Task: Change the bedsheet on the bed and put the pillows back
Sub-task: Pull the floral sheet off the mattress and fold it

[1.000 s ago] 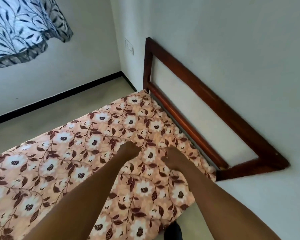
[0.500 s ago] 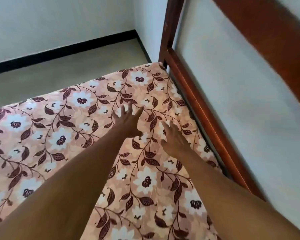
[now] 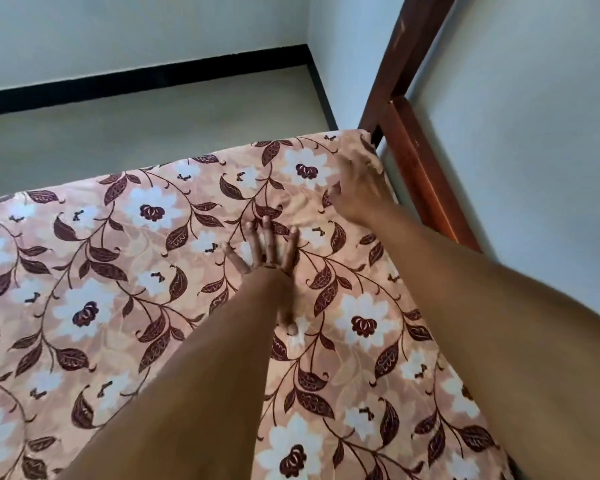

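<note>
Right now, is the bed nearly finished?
Partly. Done: the flowery bedsheet lies spread over the mattress, mostly flat. In hand: the left hand presses flat on it with fingers spread, and the right hand, blurred, reaches to the sheet's far corner beside the wooden bed frame, probably smoothing or tucking. Left: no pillows are in view, so putting them back looks not yet done.

You are looking down on the bedsheet (image 3: 129, 306), a peach cloth printed with white flowers and dark maroon leaves on trailing vines. It is lying spread flat over the bed (image 3: 425, 174), showing only faint creases toward the far corner. That corner is sitting just beside the bed's dark red-brown wooden post and side rail.
</note>
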